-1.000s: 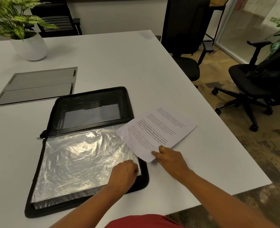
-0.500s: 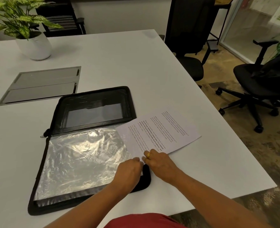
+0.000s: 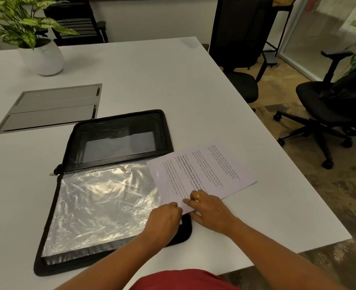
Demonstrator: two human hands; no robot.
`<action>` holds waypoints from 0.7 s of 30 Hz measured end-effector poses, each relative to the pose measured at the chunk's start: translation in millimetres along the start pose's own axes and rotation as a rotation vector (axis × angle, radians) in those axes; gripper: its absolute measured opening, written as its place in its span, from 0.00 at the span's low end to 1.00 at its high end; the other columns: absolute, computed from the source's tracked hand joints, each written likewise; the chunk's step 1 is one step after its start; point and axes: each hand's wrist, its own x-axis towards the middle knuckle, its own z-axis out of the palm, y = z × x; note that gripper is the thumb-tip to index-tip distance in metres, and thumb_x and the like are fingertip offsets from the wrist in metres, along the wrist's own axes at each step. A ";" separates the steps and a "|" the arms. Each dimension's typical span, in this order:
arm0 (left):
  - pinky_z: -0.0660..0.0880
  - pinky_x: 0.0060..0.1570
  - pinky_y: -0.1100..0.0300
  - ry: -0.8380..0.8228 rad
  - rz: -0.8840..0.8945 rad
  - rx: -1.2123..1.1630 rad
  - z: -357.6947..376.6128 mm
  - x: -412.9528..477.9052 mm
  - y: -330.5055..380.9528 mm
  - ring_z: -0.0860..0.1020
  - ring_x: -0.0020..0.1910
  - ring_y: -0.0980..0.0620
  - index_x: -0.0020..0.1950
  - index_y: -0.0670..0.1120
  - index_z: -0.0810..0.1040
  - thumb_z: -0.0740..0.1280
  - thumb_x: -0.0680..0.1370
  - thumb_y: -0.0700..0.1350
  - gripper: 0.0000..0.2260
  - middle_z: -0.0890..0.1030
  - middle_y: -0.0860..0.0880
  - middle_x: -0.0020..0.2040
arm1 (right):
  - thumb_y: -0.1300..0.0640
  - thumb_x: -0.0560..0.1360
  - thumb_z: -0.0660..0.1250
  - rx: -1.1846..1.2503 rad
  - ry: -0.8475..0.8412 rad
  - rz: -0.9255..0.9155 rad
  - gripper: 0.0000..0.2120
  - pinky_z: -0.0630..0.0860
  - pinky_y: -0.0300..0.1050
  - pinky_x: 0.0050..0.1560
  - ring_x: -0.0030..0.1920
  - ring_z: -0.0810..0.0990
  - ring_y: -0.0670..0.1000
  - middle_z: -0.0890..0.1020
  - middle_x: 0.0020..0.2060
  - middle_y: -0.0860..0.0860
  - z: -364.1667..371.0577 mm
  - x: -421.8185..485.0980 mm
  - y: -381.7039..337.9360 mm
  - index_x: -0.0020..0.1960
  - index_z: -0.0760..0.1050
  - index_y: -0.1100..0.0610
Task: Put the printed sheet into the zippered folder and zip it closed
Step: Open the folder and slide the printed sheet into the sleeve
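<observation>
Lying across the right edge of the zippered folder [image 3: 118, 122], the printed sheet [image 3: 210, 170] is gripped at its near corner by the right hand [image 3: 210, 212]; the left hand [image 3: 164, 220] is curled beside it, grip unclear.

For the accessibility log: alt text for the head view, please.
A right hand holds a printed sheet at the clear sleeve of an open black zippered folder on a white table; the left hand grips the sleeve's edge.
</observation>
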 end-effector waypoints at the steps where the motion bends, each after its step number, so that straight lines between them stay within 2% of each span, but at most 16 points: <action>1: 0.73 0.44 0.58 -0.001 0.004 -0.002 0.0 0.1 -0.2 0.78 0.47 0.47 0.56 0.44 0.77 0.55 0.80 0.43 0.12 0.77 0.46 0.50 | 0.54 0.60 0.78 -0.038 0.001 -0.004 0.21 0.75 0.35 0.26 0.36 0.80 0.47 0.82 0.39 0.49 -0.2 -3.6 6.0 0.51 0.80 0.55; 5: 0.73 0.44 0.60 0.031 0.048 -0.015 1.0 0.4 -0.5 0.76 0.49 0.49 0.55 0.43 0.77 0.57 0.80 0.43 0.11 0.75 0.47 0.50 | 0.58 0.58 0.79 -0.128 0.052 -0.006 0.19 0.74 0.36 0.26 0.34 0.80 0.47 0.82 0.37 0.48 0.4 -10.8 20.2 0.48 0.81 0.55; 8: 0.73 0.46 0.59 0.039 0.067 -0.020 2.7 0.6 -0.6 0.75 0.51 0.48 0.56 0.43 0.77 0.55 0.80 0.42 0.12 0.76 0.46 0.51 | 0.60 0.54 0.81 -0.132 0.059 -0.034 0.21 0.73 0.33 0.24 0.32 0.79 0.45 0.82 0.34 0.48 4.9 -8.3 15.7 0.46 0.83 0.56; 12: 0.73 0.49 0.59 0.038 0.075 -0.027 2.7 1.4 1.6 0.76 0.51 0.48 0.59 0.43 0.76 0.55 0.81 0.43 0.13 0.76 0.45 0.53 | 0.60 0.57 0.80 -0.030 0.024 -0.045 0.20 0.74 0.33 0.25 0.33 0.79 0.45 0.81 0.36 0.49 8.9 0.2 1.2 0.48 0.81 0.55; 14: 0.73 0.50 0.59 0.040 0.074 -0.037 2.3 2.1 2.3 0.76 0.51 0.47 0.58 0.42 0.76 0.55 0.80 0.42 0.12 0.76 0.45 0.53 | 0.65 0.66 0.73 0.021 -0.029 -0.003 0.14 0.74 0.38 0.32 0.39 0.80 0.52 0.80 0.41 0.54 13.0 5.4 -3.8 0.51 0.78 0.59; 16: 0.73 0.51 0.59 0.051 0.080 -0.048 2.5 1.4 2.8 0.76 0.51 0.48 0.58 0.43 0.75 0.56 0.80 0.42 0.11 0.76 0.46 0.54 | 0.67 0.74 0.61 0.063 -0.141 0.077 0.12 0.71 0.48 0.41 0.48 0.77 0.60 0.77 0.49 0.60 16.1 8.1 -4.8 0.56 0.75 0.62; 17: 0.73 0.51 0.59 0.056 0.081 -0.047 2.9 0.7 2.3 0.76 0.51 0.48 0.58 0.43 0.75 0.56 0.80 0.42 0.12 0.76 0.46 0.54 | 0.65 0.75 0.59 0.078 -0.144 0.066 0.12 0.72 0.49 0.42 0.48 0.76 0.60 0.76 0.50 0.60 14.9 7.5 -6.1 0.57 0.74 0.61; 19: 0.71 0.46 0.61 0.066 0.083 -0.041 5.2 -0.6 1.0 0.76 0.51 0.48 0.59 0.44 0.76 0.56 0.80 0.43 0.12 0.76 0.46 0.53 | 0.58 0.75 0.62 0.069 -0.101 0.032 0.12 0.76 0.48 0.38 0.45 0.78 0.56 0.79 0.47 0.57 14.6 0.9 -1.7 0.58 0.75 0.58; 21: 0.66 0.40 0.61 0.033 0.082 0.007 6.7 -1.2 0.8 0.75 0.52 0.48 0.57 0.43 0.77 0.56 0.80 0.43 0.12 0.76 0.46 0.52 | 0.50 0.76 0.62 0.053 -0.089 0.046 0.17 0.75 0.48 0.44 0.49 0.77 0.53 0.79 0.50 0.55 13.8 -6.8 9.8 0.61 0.75 0.56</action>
